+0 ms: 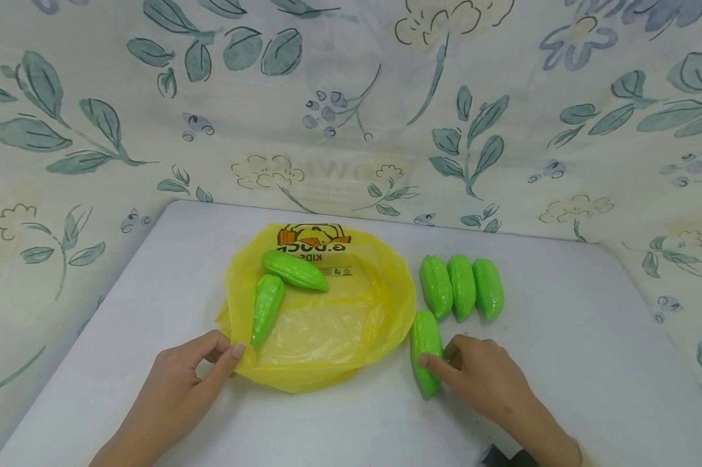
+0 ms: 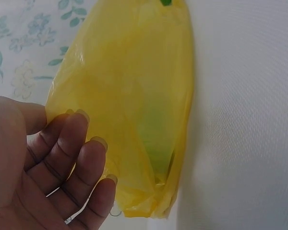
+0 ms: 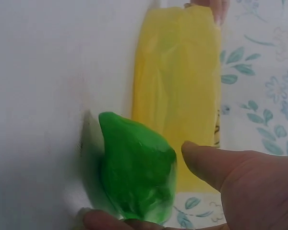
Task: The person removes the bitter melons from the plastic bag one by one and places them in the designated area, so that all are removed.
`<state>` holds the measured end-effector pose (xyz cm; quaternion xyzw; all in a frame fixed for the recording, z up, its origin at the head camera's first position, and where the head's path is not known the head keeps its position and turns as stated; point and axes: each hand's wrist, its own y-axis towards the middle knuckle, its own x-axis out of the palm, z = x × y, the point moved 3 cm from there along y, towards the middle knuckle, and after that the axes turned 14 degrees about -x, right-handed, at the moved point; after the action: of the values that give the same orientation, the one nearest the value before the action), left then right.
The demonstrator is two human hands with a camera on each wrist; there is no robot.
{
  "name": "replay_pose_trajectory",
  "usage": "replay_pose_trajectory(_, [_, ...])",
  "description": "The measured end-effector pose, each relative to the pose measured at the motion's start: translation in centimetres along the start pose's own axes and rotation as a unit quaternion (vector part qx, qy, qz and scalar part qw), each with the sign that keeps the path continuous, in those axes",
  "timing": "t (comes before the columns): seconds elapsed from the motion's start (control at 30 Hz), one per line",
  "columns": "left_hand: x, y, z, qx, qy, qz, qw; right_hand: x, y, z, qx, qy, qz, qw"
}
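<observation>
White table [image 1: 561, 324], floral cloth [image 1: 351, 168] behind. Yellow bag [image 1: 295, 381] sits ctr-left, mouth open, w/ 2 green veg [image 1: 297, 272] inside; print [image 1: 311, 257] incl. "KIDS", other lettering partly covered. L hand [image 1: 181, 379] pinches bag's rim btwn thumb & fingers, rest loosely bent, slightly apart. R hand [image 1: 485, 373]: thumb & fingers curled round 1 veg [image 1: 425, 329] just right of bag; 3 more veg [image 1: 463, 287] side by side beyond.

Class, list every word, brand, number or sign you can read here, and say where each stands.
"DUCK": large dark lettering on the yellow plastic bag; its outer characters are unclear.
"KIDS": beneath it, on the same bag.
Small print and symbols below: too small to read.
</observation>
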<state>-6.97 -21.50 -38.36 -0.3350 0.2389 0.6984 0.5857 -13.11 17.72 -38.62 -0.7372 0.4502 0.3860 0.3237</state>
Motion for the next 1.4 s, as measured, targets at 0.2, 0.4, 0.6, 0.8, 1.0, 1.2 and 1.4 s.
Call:
replay_pose_trajectory(0.2, [-0.2, 0.0, 0.0, 0.007, -0.004, 0.002, 1.0000, -2.1, 0.4, -0.6, 0.002, -0.062, -0.004, 0.9981])
replay_pose_trajectory(0.4, [-0.1, -0.1, -0.1, 0.013, -0.004, 0.004, 0.9999, -4.5, 1.3, -2.3, -0.051, -0.101, 0.018, 0.9934])
replay_pose_trajectory(0.6, [-0.1, -0.3, 0.0, 0.046, -0.016, 0.025, 0.9985, -5.4, 2.6, -4.6, -0.105, -0.129, 0.013, 0.9859])
replay_pose_trajectory(0.8, [-0.3, -0.4, 0.1, 0.053, -0.017, 0.030, 0.9980, -5.2, 4.1, -7.9, -0.167, -0.153, -0.010, 0.9740])
replay_pose_trajectory(1.0, [-0.4, -0.4, -0.1, 0.053, -0.021, 0.031, 0.9979, -4.2, 7.0, -11.9, -0.244, -0.201, -0.043, 0.9479])
replay_pose_trajectory(1.2, [-0.4, -0.5, -0.1, 0.063, -0.021, 0.034, 0.9972, -2.5, 11.1, -14.5, -0.258, -0.242, -0.109, 0.9290])
replay_pose_trajectory(1.4, [-0.4, -0.4, -0.1, 0.072, -0.023, 0.036, 0.9965, 0.1, 13.8, -15.4, -0.258, -0.277, -0.157, 0.9123])
